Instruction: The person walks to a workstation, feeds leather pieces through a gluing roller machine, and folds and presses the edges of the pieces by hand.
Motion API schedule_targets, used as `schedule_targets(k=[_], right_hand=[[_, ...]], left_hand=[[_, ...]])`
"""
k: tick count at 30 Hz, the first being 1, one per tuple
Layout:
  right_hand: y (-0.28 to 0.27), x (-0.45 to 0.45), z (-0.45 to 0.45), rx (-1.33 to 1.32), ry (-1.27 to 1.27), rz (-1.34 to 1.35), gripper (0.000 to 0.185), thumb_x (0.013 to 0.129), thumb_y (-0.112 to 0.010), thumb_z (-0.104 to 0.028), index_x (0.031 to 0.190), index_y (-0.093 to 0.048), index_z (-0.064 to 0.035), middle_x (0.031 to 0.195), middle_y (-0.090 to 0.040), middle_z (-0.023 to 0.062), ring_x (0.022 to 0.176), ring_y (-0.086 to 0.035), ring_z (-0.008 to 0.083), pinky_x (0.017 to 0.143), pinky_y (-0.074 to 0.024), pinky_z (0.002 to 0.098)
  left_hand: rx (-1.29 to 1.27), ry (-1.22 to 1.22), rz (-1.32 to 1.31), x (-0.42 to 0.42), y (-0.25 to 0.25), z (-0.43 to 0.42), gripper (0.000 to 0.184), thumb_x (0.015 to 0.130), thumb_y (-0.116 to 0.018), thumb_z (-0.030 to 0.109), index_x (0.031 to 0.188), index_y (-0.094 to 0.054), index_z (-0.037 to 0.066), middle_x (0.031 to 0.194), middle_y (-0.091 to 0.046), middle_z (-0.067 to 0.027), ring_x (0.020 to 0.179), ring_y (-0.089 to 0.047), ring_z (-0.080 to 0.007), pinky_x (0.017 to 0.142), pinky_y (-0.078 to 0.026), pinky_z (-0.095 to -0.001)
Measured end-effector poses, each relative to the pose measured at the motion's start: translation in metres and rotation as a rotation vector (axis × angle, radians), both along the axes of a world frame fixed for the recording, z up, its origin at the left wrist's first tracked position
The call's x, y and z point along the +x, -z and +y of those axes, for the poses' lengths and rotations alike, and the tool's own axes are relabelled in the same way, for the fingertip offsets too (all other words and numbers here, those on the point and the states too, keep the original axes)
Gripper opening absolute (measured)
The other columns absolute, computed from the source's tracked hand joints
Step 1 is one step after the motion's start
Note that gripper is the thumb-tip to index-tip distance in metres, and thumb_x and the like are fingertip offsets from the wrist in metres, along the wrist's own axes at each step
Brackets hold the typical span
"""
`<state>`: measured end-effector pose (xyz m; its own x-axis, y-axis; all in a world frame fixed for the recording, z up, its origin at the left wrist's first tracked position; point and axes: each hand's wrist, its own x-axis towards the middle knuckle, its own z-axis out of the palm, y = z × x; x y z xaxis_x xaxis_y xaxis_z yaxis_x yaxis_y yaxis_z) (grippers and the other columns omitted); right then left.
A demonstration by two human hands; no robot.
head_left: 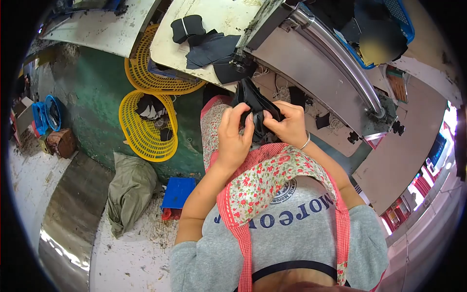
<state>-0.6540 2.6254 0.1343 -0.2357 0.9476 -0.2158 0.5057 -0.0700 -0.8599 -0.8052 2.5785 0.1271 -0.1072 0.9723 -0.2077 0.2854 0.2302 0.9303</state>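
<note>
A piece of material (258,100) lies between the fingers (238,112). Ahead of them, cloth pieces (211,51) and a bundle (188,29) rest on a bench (221,19); a machine tube (343,61) runs to their right. Left of them sits a basket (128,129) holding scraps (152,108); behind-left, a sack (129,190).

Left hand (235,138) and right hand (289,124) are pinching black material (260,104); yellow basket (141,138) is sitting at their nine o'clock; dark pieces (209,50) are lying on table (219,17), eleven o'clock.

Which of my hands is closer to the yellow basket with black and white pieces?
Left. The left hand sits just beyond that yellow basket's right side in view; the right hand is farther right.
</note>
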Motion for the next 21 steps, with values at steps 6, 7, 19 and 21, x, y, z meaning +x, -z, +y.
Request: schedule_targets(k=[6, 7, 19, 21], right_hand=[[-0.002, -0.001, 0.002, 0.066, 0.000, 0.008, 0.016, 0.068, -0.065, -0.005, 0.080, -0.063, 0.0051, 0.070, -0.062, 0.0130, 0.057, -0.061, 0.0212, 0.054, -0.0476, 0.0291], [-0.002, -0.002, 0.001, 0.074, -0.012, -0.001, 0.015, 0.068, -0.065, -0.005, 0.079, -0.063, 0.0050, 0.070, -0.062, 0.0131, 0.056, -0.061, 0.0214, 0.054, -0.0476, 0.0291], [-0.018, 0.035, 0.001, -0.084, 0.270, -0.091, 0.010, 0.071, -0.064, -0.003, 0.076, -0.060, 0.0047, 0.060, -0.053, 0.0042, 0.054, -0.045, 0.0070, 0.050, -0.0385, 0.0245], [-0.033, 0.054, 0.004, -0.150, 0.442, 0.022, 0.013, 0.077, -0.063, -0.006, 0.082, -0.062, 0.0053, 0.068, -0.059, 0.0014, 0.060, -0.051, 0.0067, 0.055, -0.0426, 0.0227]], left_hand=[[-0.008, -0.047, 0.045, 0.005, -0.007, 0.010, 0.023, 0.077, -0.069, 0.007, 0.096, -0.059, 0.000, 0.084, -0.050, -0.0107, 0.072, -0.053, -0.0207, 0.058, -0.044, -0.0278], [-0.044, -0.037, 0.040, 0.003, -0.007, 0.011, 0.021, 0.077, -0.068, 0.007, 0.094, -0.059, 0.000, 0.085, -0.049, -0.0115, 0.073, -0.053, -0.0236, 0.061, -0.044, -0.0309], [-0.234, -0.105, -0.751, -0.028, 0.036, -0.001, 0.013, 0.082, -0.061, 0.000, 0.095, -0.058, -0.002, 0.099, -0.053, -0.0044, 0.094, -0.052, -0.0118, 0.084, -0.041, -0.0245], [-0.416, -0.259, -0.880, -0.027, 0.059, 0.001, 0.016, 0.086, -0.057, 0.003, 0.101, -0.056, 0.000, 0.098, -0.060, -0.0051, 0.095, -0.055, -0.0093, 0.084, -0.043, -0.0246]])
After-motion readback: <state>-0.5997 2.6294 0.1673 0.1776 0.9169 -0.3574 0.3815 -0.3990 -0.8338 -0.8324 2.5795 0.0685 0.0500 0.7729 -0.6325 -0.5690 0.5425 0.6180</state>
